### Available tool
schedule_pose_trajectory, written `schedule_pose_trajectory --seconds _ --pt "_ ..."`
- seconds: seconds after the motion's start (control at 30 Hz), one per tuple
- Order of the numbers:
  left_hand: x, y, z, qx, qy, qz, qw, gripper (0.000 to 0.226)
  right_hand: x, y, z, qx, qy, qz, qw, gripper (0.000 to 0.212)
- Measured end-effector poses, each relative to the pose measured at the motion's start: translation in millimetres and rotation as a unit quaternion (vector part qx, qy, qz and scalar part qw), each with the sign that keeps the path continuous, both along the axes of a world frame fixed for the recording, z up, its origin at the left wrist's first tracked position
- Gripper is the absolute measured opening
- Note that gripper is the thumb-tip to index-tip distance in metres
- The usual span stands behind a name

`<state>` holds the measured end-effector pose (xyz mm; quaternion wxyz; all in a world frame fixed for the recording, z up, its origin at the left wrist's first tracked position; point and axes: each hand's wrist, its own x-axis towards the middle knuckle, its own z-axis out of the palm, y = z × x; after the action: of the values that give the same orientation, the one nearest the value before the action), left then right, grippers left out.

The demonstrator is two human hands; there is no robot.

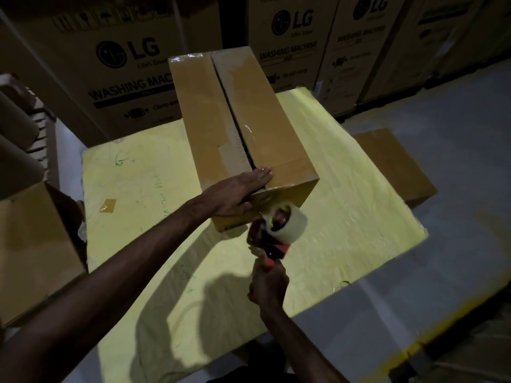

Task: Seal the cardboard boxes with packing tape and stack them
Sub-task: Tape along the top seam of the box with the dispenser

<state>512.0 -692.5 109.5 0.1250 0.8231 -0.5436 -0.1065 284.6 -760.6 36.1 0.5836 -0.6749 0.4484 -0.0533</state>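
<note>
A long cardboard box (210, 111) lies on the yellow table (143, 172), its two top flaps meeting along a dark centre seam. My left hand (237, 190) presses flat on the near end of the box top, fingers across the seam. My right hand (268, 286) grips the red handle of a tape dispenser (276, 233) with a clear tape roll, held just below the box's near end face. A strip of tape runs from the roll to that face.
A smaller closed box (395, 164) sits on the floor right of the table. An open box (36, 244) stands at the left. Large LG washing machine cartons (124, 64) line the back. A tape scrap (107, 205) lies on the table.
</note>
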Motion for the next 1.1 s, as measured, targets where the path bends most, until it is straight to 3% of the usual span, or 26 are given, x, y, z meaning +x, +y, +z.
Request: schedule_pose_trajectory --seconds 0.03,0.1,0.27,0.43,0.67,0.83,1.1 --pt "-1.9 0.9 -2.9 -0.004 -0.005 -0.004 1.0 0.08 -3.4 -4.1 -2.2 0.086 0.033 -0.027 0.995 0.036" --pt "-5.1 2.9 -6.2 0.001 -0.017 -0.007 1.0 0.082 -11.0 -10.3 -1.0 0.142 0.045 -0.025 0.989 0.036" --pt "-13.1 7.2 0.0 0.022 -0.069 0.005 0.997 0.092 -13.4 -25.4 20.6 0.161 0.007 -0.061 0.985 0.041" --pt "-21.9 9.0 4.7 -0.005 -0.064 0.046 0.997 0.077 -16.1 -52.8 32.9 0.188 -0.023 -0.075 0.979 0.046" --pt "-34.0 -9.8 5.4 -0.015 -0.141 0.152 0.978 0.066 -20.7 -95.8 54.7 0.187 -0.069 -0.131 0.971 0.036" --pt "-39.0 -19.7 -10.2 -0.062 -0.255 0.152 0.953 0.059 -9.5 -136.9 63.4 0.181 -0.102 -0.109 0.972 0.036" --pt "-35.0 -16.3 -28.9 -0.059 -0.313 0.143 0.937 0.061 38.6 -199.6 72.8 0.23 -0.143 -0.073 0.96 0.03"
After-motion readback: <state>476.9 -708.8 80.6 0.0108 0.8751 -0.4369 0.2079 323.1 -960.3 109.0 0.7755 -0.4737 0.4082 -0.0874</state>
